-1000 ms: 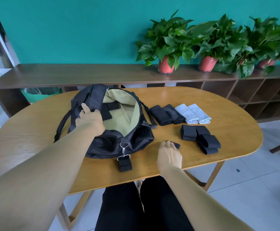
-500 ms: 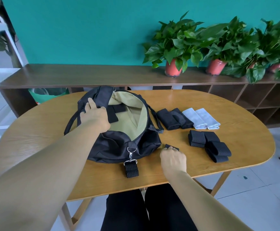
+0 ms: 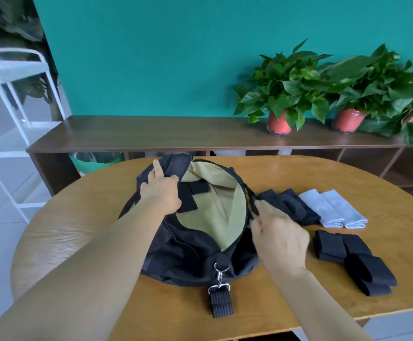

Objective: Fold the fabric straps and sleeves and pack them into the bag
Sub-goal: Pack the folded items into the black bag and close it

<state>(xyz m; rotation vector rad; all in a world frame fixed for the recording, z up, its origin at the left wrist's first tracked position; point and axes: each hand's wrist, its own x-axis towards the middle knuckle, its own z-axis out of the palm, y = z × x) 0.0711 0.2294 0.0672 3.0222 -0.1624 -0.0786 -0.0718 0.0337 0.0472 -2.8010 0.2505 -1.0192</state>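
**Bag held open for loading**

Bag [image 3: 195, 257]: centre of table [image 3: 77, 217], mouth spread. Left grip [image 3: 161, 190] clasps its far flap, likely to keep the mouth open. Right grip [image 3: 279, 232]: fingers curled at the right rim; whether it holds anything cannot be told. Folded sleeves [image 3: 333, 212] and straps [image 3: 353, 257]: unpacked, just right of the bag.

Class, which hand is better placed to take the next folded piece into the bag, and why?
Probably right. The right hand is beside the folded black sleeves, right of the bag; the left hand grips the bag's flap, holding it open.
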